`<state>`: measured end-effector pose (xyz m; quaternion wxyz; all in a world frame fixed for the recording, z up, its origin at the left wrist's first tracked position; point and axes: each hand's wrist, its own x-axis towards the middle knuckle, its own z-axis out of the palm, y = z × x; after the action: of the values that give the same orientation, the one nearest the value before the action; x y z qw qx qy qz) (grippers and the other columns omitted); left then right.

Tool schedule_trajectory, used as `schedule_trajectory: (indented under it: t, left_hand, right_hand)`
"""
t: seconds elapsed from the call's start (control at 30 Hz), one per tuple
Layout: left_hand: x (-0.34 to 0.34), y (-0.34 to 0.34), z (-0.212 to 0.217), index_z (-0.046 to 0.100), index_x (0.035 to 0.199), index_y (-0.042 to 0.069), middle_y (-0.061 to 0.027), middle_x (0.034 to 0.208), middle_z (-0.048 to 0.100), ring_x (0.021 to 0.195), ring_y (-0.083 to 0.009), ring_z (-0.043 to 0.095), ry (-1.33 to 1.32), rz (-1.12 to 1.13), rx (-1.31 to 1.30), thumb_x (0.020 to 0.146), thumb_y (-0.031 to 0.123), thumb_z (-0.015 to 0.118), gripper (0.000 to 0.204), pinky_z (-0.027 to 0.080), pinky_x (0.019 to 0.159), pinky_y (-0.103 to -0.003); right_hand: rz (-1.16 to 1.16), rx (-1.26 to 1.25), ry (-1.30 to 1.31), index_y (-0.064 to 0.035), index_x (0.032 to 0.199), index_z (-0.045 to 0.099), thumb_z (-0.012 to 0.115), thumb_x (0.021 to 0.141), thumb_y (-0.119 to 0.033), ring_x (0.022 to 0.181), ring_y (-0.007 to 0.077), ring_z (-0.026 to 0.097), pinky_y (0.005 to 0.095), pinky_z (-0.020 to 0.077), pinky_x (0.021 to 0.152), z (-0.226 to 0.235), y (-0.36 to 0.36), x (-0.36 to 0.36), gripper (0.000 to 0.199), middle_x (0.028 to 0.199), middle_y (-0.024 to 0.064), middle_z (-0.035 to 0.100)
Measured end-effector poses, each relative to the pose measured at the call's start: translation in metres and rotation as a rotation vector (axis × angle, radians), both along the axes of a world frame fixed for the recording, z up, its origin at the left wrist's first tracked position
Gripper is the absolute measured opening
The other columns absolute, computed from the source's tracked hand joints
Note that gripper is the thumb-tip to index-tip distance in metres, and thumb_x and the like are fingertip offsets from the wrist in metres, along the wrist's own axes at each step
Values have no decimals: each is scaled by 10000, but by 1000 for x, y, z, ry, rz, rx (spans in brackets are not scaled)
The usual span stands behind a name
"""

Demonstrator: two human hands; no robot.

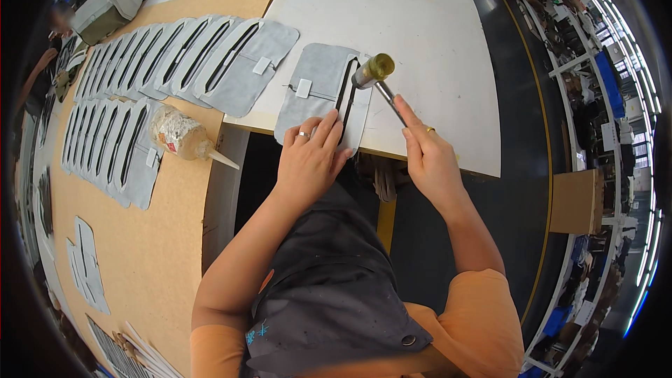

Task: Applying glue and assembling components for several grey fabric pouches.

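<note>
Hammer (373, 71) head hovers just above the grey piece (318, 94) at frame centre on the counter (420, 42), right hand (430, 161) clenched on its handle (shaft slanting up-left), left hand (308, 161) pressing flat on the piece's near end.

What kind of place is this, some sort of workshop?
Most likely a workshop or small factory making leather or fabric goods. The right hand holds a small hammer over a grey cut piece that the left hand presses down. Rows of matching grey pieces and a glue bottle lie nearby.
</note>
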<state>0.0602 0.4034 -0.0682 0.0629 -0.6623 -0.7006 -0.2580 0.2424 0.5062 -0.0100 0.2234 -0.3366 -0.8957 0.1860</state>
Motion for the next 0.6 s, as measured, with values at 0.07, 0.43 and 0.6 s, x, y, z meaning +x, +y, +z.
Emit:
schedule_trajectory:
  t: [0.07,0.43,0.6]
  left_hand:
    - [0,0,-1,541,1194,54,-68,1297,523,1135,-245,505,9,5,-10,826,309,666,465,378,911,-380]
    - [0,-2,-1,532,1219,44,-77,1322,510,1151,-243,497,18,0,-46,799,399,677,569,372,912,-378]
    - [1,-5,0,512,1245,58,-61,1358,481,1185,-247,479,4,-14,-62,752,366,732,621,371,935,-377]
  right_hand:
    - [7,-3,16,-257,1434,412,507,951,-96,556,281,577,388,473,527,-7,0,0,518,663,132,554]
    - [56,121,-66,-251,1457,366,529,871,-41,525,327,586,404,500,494,-18,0,-23,644,698,145,566]
    - [101,112,-202,-241,1454,374,506,908,-67,521,332,587,410,495,492,-26,-3,-21,588,694,146,568]
